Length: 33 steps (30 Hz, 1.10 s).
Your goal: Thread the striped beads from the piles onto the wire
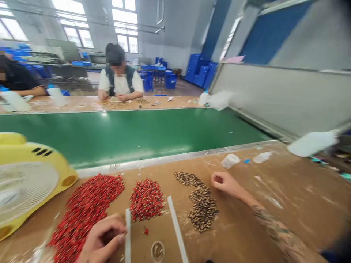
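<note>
My left hand (105, 235) is curled at the right edge of a large heap of small red pieces (87, 204), its thumb and forefinger pinched beside a white strip (128, 233). What sits in the pinch is too small to make out. My right hand (222, 182) is closed just right of a curved pile of small dark-and-tan pieces (203, 204); its fingertips are partly hidden. Between the hands lies a smaller pile of red pieces with pale bits (146, 199). Below it are one loose red piece (146, 231) and a small round clear dish (158, 251), left of a second white strip (177, 230).
A yellow fan (59, 160) stands at the left. Beyond the brown tabletop (246, 226) runs a green conveyor belt (164, 131). A co-worker (120, 78) sits across it. A white bottle (314, 143) and a clear plastic cup (230, 160) lie at the right.
</note>
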Motion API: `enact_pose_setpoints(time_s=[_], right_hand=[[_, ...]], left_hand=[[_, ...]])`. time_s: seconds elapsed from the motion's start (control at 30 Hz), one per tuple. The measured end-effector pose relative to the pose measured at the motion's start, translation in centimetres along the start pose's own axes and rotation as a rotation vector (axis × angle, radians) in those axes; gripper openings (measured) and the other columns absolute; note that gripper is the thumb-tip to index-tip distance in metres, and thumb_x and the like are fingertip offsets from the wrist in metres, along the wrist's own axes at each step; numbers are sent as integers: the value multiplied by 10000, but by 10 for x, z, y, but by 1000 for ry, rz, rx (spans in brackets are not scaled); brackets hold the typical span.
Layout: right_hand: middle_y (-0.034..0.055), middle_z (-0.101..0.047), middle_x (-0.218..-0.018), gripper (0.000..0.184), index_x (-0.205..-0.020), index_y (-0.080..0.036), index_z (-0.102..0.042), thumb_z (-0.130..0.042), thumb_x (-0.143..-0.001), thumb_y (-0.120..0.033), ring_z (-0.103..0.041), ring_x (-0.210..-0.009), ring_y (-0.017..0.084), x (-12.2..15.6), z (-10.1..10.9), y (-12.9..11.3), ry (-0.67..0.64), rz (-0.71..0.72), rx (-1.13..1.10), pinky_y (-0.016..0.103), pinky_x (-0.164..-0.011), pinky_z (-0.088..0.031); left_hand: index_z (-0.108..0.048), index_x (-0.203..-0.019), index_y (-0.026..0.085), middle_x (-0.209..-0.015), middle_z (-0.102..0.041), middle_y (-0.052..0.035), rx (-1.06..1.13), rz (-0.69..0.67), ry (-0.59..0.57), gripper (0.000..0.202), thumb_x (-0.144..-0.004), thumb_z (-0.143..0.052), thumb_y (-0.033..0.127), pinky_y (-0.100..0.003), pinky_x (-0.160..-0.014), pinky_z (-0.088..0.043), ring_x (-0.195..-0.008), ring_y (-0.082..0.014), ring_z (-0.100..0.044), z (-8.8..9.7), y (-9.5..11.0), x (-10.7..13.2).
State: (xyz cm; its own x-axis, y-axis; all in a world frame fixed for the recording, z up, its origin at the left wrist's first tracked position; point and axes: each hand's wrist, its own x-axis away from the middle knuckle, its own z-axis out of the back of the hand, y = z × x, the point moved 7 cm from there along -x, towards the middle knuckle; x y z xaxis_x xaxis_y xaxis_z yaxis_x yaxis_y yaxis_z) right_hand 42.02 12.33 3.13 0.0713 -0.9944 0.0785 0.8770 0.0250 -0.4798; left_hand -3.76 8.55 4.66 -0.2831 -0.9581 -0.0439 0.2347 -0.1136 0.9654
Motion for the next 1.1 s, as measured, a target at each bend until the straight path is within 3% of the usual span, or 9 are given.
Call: enact_pose_setpoints(time_s=[0.07, 0.1, 0.2, 0.23, 0.33, 0.43, 0.57, 0.73, 1.1], right_hand=[[20, -626, -638, 245, -877, -185, -661, -487, -855, -356, -596, -606, 184, 5, -21, -26, 7, 56, -181, 276, -581, -482], [34, -640, -654, 263, -909, -179, -677, -547, -853, -400, -605, -613, 192, 7, -28, -39, 68, 59, -451, 289, -583, -495], [52, -657, -658, 228, -768, -181, -719, -711, -800, -407, -616, -628, 183, 12, -55, -91, 117, 80, -1011, 285, -586, -508], [61, -676, -695, 216, -788, -182, -741, -728, -798, -397, -627, -649, 183, 13, -65, -113, 78, 94, -1138, 299, -620, -525], [61, -710, -759, 167, -905, -211, -770, -787, -772, -311, -651, -687, 179, 14, -92, -177, -44, 133, -1333, 295, -629, -537], [23, -667, -708, 96, -934, -258, -766, -714, -862, -294, -593, -609, 132, 15, -107, -215, -62, 223, -1416, 218, -496, -466], [47, -681, -750, 106, -954, -254, -765, -678, -898, -273, -617, -664, 165, 23, -116, -233, -89, 353, -1335, 279, -552, -505], [68, -739, -764, 202, -1101, -262, -720, -615, -936, -213, -686, -684, 209, 36, -107, -245, -116, 527, -1200, 360, -620, -565], [98, -747, -875, 249, -1103, -238, -725, -592, -914, -146, -707, -783, 241, 40, -108, -245, -115, 532, -1054, 402, -680, -595]], left_hand=[[-702, -695, 161, -694, -635, -47, 77, -14, -65, 335, -779, -710, 486, -246, -611, -448, -667, -173, -566, -14, 10, -5], [-698, -702, 148, -684, -616, -42, 112, -6, -87, 342, -779, -715, 481, -236, -596, -418, -645, -154, -534, -20, 11, -8], [-684, -693, 128, -668, -588, -38, 206, 21, -103, 368, -770, -726, 485, -224, -571, -363, -628, -134, -488, -36, 6, -15], [-682, -687, 126, -665, -586, -38, 223, 22, -92, 369, -765, -732, 483, -223, -564, -354, -623, -131, -481, -39, 4, -15], [-693, -690, 126, -651, -590, -41, 230, -39, -71, 333, -782, -727, 444, -225, -555, -345, -598, -122, -475, -43, 0, -9], [-716, -710, 125, -644, -606, -54, 216, -154, -96, 286, -810, -705, 393, -225, -534, -350, -561, -112, -472, -43, 1, -1], [-730, -720, 128, -635, -629, -68, 232, -216, -104, 250, -826, -694, 352, -220, -508, -389, -542, -114, -497, -41, -1, 2], [-752, -756, 132, -642, -658, -82, 211, -261, -110, 234, -855, -675, 331, -218, -505, -421, -551, -124, -553, -39, 0, 0], [-783, -849, 142, -710, -723, -102, 236, -274, -151, 199, -884, -670, 302, -233, -642, -531, -671, -152, -662, -40, -1, 0]])
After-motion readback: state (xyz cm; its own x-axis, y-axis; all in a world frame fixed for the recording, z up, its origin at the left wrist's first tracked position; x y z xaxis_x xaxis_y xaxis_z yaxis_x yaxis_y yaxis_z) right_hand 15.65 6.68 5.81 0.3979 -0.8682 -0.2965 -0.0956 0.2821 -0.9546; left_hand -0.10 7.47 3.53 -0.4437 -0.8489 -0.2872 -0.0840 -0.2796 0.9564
